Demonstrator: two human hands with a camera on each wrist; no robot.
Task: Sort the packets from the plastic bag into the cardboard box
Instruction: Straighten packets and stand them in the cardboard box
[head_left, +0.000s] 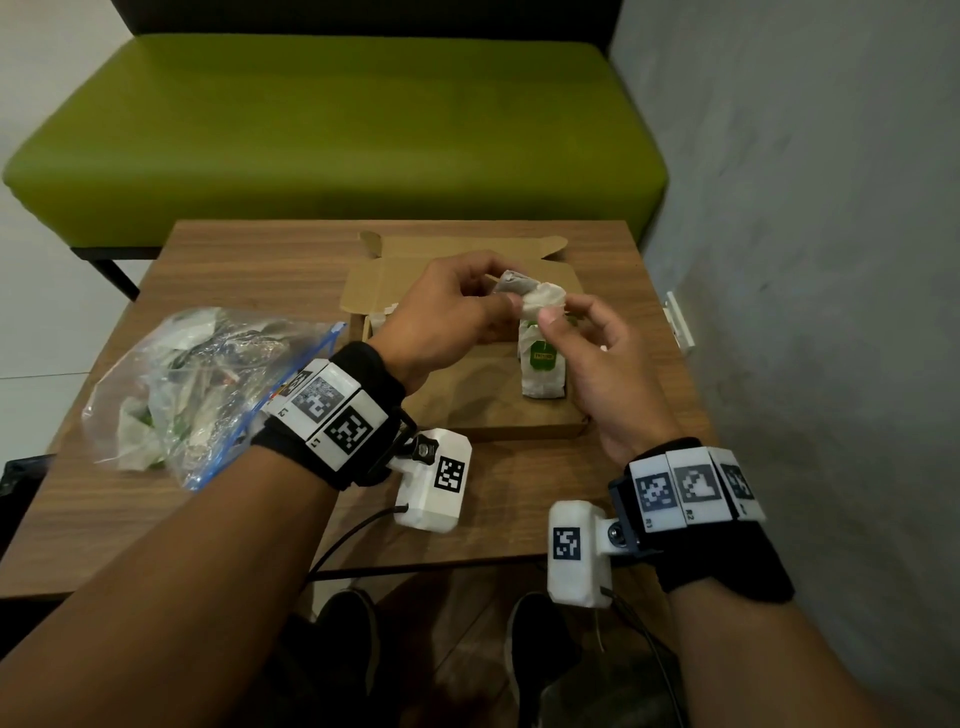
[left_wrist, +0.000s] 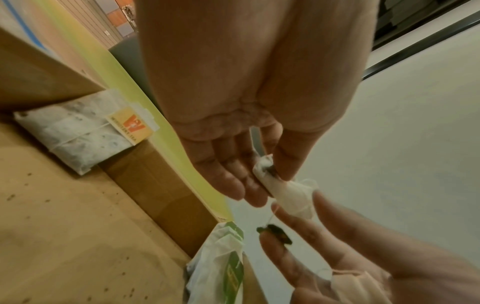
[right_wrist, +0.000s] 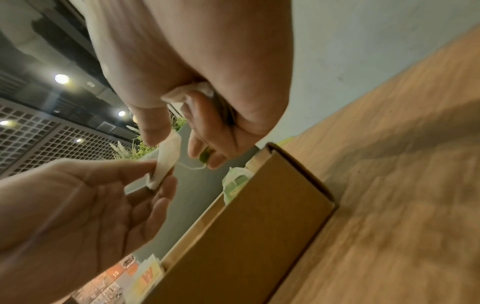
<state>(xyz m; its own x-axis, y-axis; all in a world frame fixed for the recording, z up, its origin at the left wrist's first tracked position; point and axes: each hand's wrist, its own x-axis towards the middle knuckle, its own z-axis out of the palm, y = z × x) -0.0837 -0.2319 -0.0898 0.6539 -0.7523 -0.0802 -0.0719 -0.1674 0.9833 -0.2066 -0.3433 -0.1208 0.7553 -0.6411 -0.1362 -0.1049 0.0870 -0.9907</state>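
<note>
Packet, a white tea bag with string, is held above the open cardboard box by both hands. The left hand pinches one end of the packet between thumb and fingers; the remaining fingers are curled. The right hand pinches the other end between thumb and forefinger. In the left wrist view, the string runs from the packet down to a dark green tag, which rests against a finger of the right hand.

The cardboard box lies flat on the wooden table, with its lid flap folded back on the far side. Inside the box, a stack of packets with green labels stands against the right portion of the interior, directly below the held packet. A packet with an orange and yellow label lies in the far left corner of the box.

The plastic bag, clear with a blue zip edge, lies on the table just left of the box, behind the left wrist. It contains more crumpled packets; their number cannot be told.

A green bench stands beyond the table. A grey wall runs along the right side.
</note>
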